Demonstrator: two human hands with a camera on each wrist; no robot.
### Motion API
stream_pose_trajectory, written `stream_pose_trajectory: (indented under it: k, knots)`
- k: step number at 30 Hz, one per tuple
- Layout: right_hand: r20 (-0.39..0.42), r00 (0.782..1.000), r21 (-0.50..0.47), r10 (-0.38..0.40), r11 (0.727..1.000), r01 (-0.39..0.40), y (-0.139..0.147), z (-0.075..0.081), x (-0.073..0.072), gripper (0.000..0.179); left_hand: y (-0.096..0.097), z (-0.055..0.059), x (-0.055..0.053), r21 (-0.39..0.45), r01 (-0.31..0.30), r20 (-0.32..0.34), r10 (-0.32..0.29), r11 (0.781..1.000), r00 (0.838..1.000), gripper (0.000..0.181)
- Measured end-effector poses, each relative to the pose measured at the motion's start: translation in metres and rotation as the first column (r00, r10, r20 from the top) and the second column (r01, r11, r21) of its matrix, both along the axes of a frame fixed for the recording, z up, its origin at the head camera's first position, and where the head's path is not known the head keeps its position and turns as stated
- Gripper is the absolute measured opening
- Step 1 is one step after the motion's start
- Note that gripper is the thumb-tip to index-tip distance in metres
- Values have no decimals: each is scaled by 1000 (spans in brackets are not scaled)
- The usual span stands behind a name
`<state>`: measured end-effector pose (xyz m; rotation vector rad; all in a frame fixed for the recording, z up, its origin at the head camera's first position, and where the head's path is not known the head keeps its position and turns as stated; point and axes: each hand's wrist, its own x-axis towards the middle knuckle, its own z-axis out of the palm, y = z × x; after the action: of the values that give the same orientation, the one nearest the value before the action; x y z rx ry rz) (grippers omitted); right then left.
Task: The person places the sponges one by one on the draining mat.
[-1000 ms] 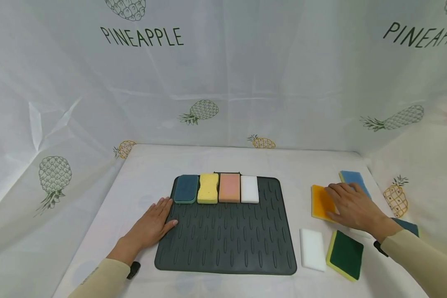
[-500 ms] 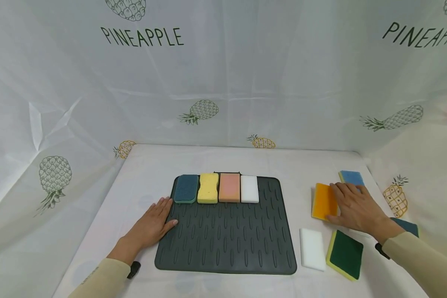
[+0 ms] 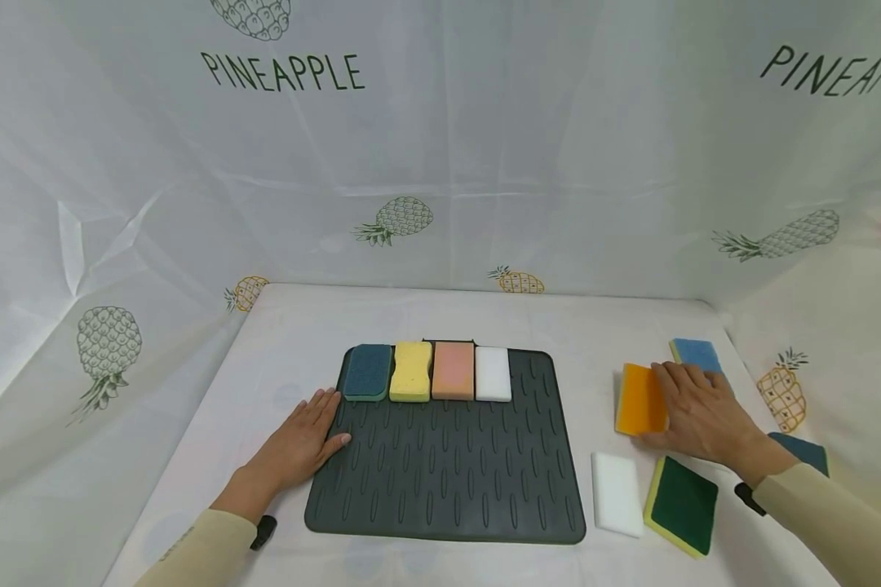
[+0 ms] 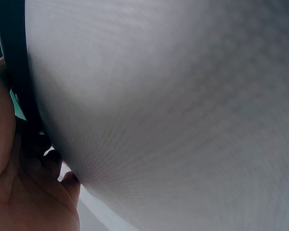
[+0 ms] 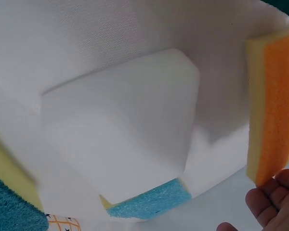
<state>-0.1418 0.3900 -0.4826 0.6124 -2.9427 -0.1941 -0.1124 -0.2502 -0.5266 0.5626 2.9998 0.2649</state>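
Observation:
My right hand (image 3: 705,417) grips an orange sponge (image 3: 639,401) on the right of the table, its near edge held by the thumb and its far edge by the fingers. In the right wrist view the orange sponge (image 5: 279,106) stands tilted, showing a pale yellow layer, with curled fingers (image 5: 265,204) at one end. My left hand (image 3: 301,440) lies with straight fingers on the left edge of a dark grey ribbed mat (image 3: 448,473). Along the mat's far edge sit a dark teal sponge (image 3: 368,372), a yellow one (image 3: 410,372), a pink one (image 3: 452,371) and a white one (image 3: 493,374).
Around my right hand lie a blue sponge (image 3: 696,354), a white sponge (image 3: 617,493), a dark green and yellow sponge (image 3: 681,504) and a teal one (image 3: 803,451). Another white sponge (image 5: 115,125) lies under the right wrist. A pineapple-print sheet (image 3: 558,147) hangs behind the table.
The orange sponge has shifted slightly right and tilted up in my right hand, its shadow now showing at its left. My left hand stays in place on the mat.

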Motion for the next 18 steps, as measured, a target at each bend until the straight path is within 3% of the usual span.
stream_pose_trajectory:
  k: [3, 18]
  knots:
    - [7, 1000, 2, 0, 1000, 0, -2, -2, -1, 118, 0, 1, 0, 5, 0, 3, 0, 1000, 1000, 80]
    - [-155, 983, -15, 101, 994, -105, -14, -6, -20, 102, 1, 3, 1, -1, 8, -4, -8, 1000, 1000, 79]
